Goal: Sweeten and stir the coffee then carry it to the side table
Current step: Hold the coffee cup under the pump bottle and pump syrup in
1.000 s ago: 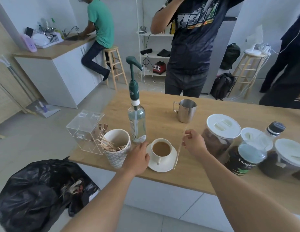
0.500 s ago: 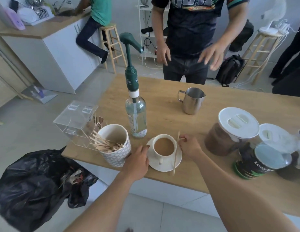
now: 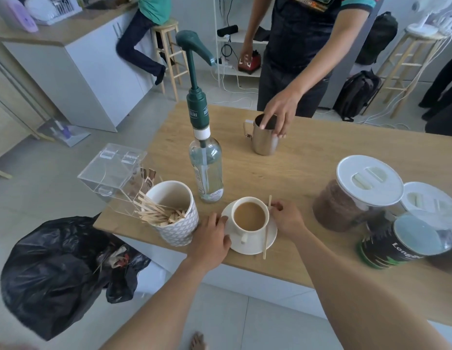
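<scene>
A white cup of milky coffee (image 3: 248, 216) stands on a white saucer (image 3: 272, 238) near the front edge of the wooden table (image 3: 290, 178). A wooden stir stick (image 3: 266, 232) lies across the saucer's right side, its lower end past the rim. My left hand (image 3: 211, 239) grips the saucer's left rim. My right hand (image 3: 286, 218) holds the right rim, fingertips by the stick's upper end. A clear syrup bottle with a green pump (image 3: 207, 173) stands just behind the cup.
A patterned cup of wooden sticks (image 3: 178, 223) and a clear acrylic box (image 3: 111, 170) sit at the left. Another person's hand (image 3: 280, 109) rests on the metal jug (image 3: 265, 144). Lidded jars (image 3: 358, 193) and a dark can (image 3: 394, 246) stand right. A black rubbish bag (image 3: 53, 271) lies below left.
My right hand has brought the stir stick down onto the saucer and closed on the rim. The other person's hand has reached onto the metal jug. My left hand stays at the saucer.
</scene>
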Tool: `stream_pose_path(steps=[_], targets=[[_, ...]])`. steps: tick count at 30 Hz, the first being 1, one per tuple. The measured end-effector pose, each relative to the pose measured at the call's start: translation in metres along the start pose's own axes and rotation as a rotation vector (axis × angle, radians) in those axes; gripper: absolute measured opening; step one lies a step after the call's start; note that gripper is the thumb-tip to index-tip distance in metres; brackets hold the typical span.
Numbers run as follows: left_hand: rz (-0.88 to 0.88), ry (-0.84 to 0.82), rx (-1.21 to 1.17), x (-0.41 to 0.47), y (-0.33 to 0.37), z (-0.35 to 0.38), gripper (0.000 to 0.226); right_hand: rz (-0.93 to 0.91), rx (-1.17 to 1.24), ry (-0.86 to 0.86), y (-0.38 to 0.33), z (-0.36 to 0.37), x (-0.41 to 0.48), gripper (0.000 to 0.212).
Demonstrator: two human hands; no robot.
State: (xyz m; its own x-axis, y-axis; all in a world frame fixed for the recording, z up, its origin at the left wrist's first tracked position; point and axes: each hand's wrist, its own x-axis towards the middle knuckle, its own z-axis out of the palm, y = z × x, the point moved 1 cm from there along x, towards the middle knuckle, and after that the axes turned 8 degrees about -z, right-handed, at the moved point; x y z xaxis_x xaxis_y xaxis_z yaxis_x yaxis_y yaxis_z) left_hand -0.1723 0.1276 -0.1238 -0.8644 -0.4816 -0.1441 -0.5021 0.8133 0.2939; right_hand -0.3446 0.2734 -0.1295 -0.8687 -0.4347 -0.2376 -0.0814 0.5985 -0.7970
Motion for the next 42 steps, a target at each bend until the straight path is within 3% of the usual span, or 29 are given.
stream_pose_path(steps=[17,29,36,42], targets=[[0.002,-0.025,0.029,-0.002,0.003,-0.002,0.042,0.0,0.039,0.04,0.008,0.0,-0.006,0.022],[-0.041,-0.056,-0.081,-0.008,0.004,-0.01,0.045,-0.042,-0.078,-0.063,0.016,-0.021,-0.04,0.015],[-0.209,-0.127,-0.478,0.002,0.006,-0.025,0.059,-0.079,-0.118,-0.126,0.014,-0.028,-0.058,0.047],[-0.217,-0.227,-0.584,0.011,0.006,-0.027,0.082,-0.172,-0.145,-0.229,0.001,-0.023,-0.061,0.065]])
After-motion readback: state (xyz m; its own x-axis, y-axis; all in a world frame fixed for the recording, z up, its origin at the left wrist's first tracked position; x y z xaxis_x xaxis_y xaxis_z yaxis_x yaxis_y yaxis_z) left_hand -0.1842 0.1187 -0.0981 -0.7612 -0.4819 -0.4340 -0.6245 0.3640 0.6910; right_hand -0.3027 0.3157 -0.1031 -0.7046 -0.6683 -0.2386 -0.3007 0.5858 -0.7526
